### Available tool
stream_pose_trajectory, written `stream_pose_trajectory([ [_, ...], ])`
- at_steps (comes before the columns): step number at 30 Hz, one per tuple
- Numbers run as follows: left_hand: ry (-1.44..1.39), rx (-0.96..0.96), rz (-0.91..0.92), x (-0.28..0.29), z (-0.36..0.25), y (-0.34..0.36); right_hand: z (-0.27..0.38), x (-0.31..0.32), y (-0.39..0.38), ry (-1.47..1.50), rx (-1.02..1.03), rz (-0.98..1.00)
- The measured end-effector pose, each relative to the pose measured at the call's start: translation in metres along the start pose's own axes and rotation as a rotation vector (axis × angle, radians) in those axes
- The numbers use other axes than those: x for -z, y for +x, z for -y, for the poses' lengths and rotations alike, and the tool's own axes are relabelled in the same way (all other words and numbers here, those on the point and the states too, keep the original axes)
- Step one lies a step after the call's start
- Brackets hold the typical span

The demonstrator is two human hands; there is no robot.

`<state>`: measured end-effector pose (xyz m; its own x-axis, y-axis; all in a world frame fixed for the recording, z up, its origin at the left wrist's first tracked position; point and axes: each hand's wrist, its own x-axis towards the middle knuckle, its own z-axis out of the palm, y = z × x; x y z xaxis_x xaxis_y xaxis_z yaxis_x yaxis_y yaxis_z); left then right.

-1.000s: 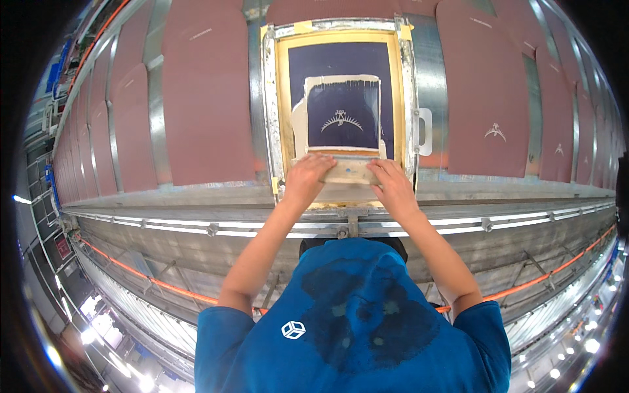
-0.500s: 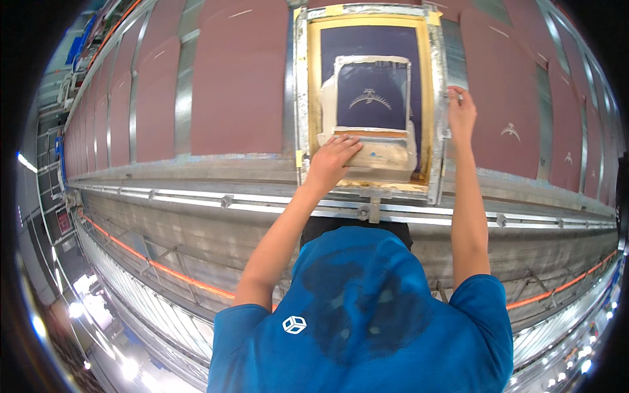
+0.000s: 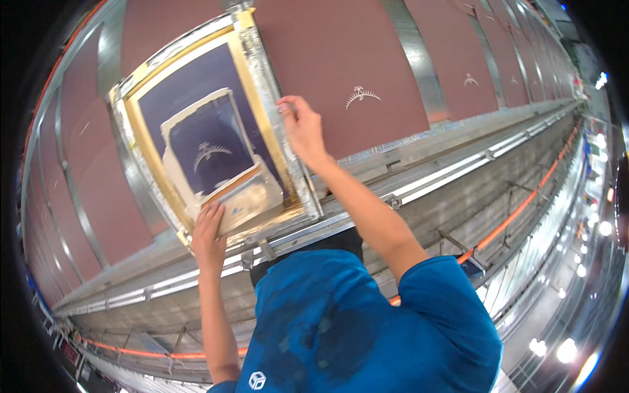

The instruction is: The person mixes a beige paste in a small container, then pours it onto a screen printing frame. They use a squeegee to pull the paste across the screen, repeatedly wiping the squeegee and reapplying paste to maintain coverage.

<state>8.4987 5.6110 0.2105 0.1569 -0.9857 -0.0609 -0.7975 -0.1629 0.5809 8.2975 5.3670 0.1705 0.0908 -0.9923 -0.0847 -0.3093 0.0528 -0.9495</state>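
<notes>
A screen-printing frame (image 3: pixel 262 72) with yellow-taped edges lies at left of centre, turned at a slant. Its dark mesh (image 3: pixel 190 82) carries a pale arched, spiky motif inside a cream-smeared border. Across the near end of the mesh lies a squeegee (image 3: pixel 246 200), its broad face streaked with cream ink. My left hand (image 3: pixel 209 237) is closed over the squeegee's left end, with the thumb hidden. At the frame's right rail, my right hand (image 3: pixel 303 128) has its fingers curled and pinched against the outer edge.
Maroon fabric panels (image 3: pixel 327 52) line the long table, parted by shiny metal strips (image 3: pixel 413 56). Panels on the right bear a white arched print (image 3: pixel 362 98). A metal rail (image 3: pixel 452 173) with clamps runs along the near edge, and an orange line (image 3: pixel 511 219) runs below it.
The view has turned, so the frame now appears further left and tilted. My left hand has shifted to the squeegee's left end. My right hand stays by the frame's right rail.
</notes>
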Motion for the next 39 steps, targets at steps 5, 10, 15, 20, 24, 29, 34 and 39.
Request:
stream_pose_trajectory([
  [5,0.017,-0.010,0.048,-0.002,0.020,0.009,-0.002,-0.011,0.011,-0.023,-0.027,0.007],
  [10,0.064,-0.046,0.048,-0.005,0.035,-0.003,-0.006,-0.020,0.005,-0.052,-0.028,0.013],
  [15,0.058,-0.065,0.000,-0.005,0.043,-0.002,-0.011,-0.028,0.013,-0.082,-0.030,-0.009],
  [20,0.050,-0.102,0.005,0.006,0.048,-0.032,-0.016,-0.039,0.020,-0.148,0.015,-0.035],
  [24,0.040,-0.123,-0.019,-0.012,0.054,-0.049,-0.010,-0.029,0.019,-0.263,-0.017,0.023],
  [29,0.074,-0.144,-0.038,-0.007,0.071,0.008,-0.023,-0.013,0.021,-0.505,0.173,0.112],
  [34,0.092,-0.113,-0.040,0.022,0.088,0.106,0.054,-0.029,0.027,-0.854,0.628,0.311],
  [39,-0.054,0.098,0.126,0.069,0.087,0.198,0.071,-0.083,0.059,-0.750,0.640,0.570],
])
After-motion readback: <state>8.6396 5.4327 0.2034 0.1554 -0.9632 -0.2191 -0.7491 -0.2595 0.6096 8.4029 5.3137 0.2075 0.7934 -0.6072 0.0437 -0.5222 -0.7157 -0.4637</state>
